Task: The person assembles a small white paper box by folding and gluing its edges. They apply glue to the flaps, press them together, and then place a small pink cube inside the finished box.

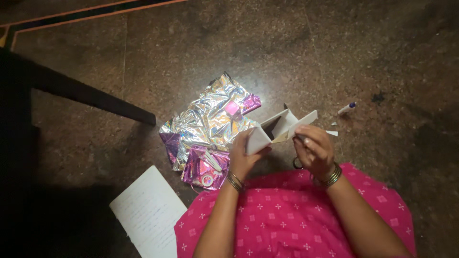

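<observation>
I hold a small folded white card box [278, 128] above the floor with both hands. My left hand [245, 155] grips its left flap from below. My right hand [314, 150] pinches the right flap near its edge. The box is open, with a dark hollow showing in its middle. Bangles sit on both wrists. Just left of my left hand lies crumpled silver and pink foil wrapping [208, 126].
A lined white paper sheet [149, 211] lies at lower left. A small white tube with a blue cap [346, 108] rests on the brown stone floor at right. A dark furniture leg [91, 95] slants across the left. My pink patterned clothing [287, 215] fills the bottom.
</observation>
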